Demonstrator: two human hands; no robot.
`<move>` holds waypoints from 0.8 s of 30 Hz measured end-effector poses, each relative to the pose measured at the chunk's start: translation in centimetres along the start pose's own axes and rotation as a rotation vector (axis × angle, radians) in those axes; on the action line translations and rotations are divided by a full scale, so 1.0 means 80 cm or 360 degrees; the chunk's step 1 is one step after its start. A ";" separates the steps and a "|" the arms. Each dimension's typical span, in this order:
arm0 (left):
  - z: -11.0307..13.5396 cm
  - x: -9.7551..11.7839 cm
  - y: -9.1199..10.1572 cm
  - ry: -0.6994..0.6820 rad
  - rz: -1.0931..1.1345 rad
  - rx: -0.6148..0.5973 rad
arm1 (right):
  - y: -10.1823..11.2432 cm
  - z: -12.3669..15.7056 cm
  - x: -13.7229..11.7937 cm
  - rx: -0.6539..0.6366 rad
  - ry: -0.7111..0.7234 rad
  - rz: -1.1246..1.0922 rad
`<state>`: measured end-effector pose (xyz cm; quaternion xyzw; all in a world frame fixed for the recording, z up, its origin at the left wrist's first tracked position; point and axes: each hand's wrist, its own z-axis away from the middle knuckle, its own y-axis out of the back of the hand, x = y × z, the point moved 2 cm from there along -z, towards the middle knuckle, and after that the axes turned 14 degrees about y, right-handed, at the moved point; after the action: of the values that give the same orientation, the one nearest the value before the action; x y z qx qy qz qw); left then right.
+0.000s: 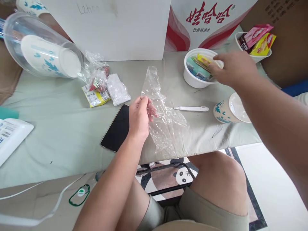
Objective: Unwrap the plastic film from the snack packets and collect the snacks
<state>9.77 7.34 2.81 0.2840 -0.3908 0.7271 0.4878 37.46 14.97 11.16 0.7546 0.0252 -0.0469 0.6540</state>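
My left hand (pixel 139 116) pinches the edge of a clear plastic bag (pixel 166 118) that lies crumpled on the pale green table (pixel 60 122), just right of a black phone (pixel 117 127). My right hand (pixel 231 68) reaches into a white bowl (pixel 192 80) of wrapped snacks (pixel 198 65), fingers curled over the packets; whether they grip one is hidden. A white pen-like tool (pixel 191 108) lies between the bag and a patterned paper cup (pixel 222 112) on its side.
Filled snack bags (pixel 103 88) lie at centre left. A clear tub holding paper cups (pixel 45 56) lies tipped at far left. A second snack bowl (pixel 257 41) and cardboard boxes (pixel 207 22) stand at the back. A white device (pixel 11 136) sits at the left edge.
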 end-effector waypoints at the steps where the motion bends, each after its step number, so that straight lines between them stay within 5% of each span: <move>1: -0.001 0.000 0.000 -0.0003 0.0013 -0.0024 | 0.001 0.009 -0.003 0.0038 0.0002 -0.0043; 3: -0.002 -0.002 0.000 -0.0005 0.0027 -0.0095 | 0.000 0.047 -0.016 0.0303 0.0045 -0.0195; 5: -0.004 -0.004 0.000 0.0009 0.0034 -0.0180 | -0.011 0.101 -0.037 0.0703 0.0195 -0.0892; 7: -0.004 -0.007 0.001 0.0045 0.0052 -0.0274 | -0.040 0.154 -0.059 0.0764 0.0157 -0.1515; 9: -0.002 -0.011 0.002 0.0116 0.0078 -0.0336 | -0.075 0.194 -0.080 0.0633 -0.0010 -0.1926; 13: 0.009 -0.013 0.003 0.0260 0.0050 -0.0370 | -0.123 0.224 -0.105 -0.0053 -0.0307 -0.2509; 16: 0.017 -0.011 0.001 0.0288 0.0006 -0.0383 | -0.128 0.221 -0.103 -0.0294 -0.0479 -0.2679; 24: 0.011 -0.003 -0.002 0.0277 0.0106 -0.0296 | -0.121 0.218 -0.084 -0.0524 -0.0593 -0.2882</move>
<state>10.08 6.50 3.15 0.1604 -0.4219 0.7254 0.5197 29.17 -0.77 -0.15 0.3259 0.5041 -0.6538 0.4607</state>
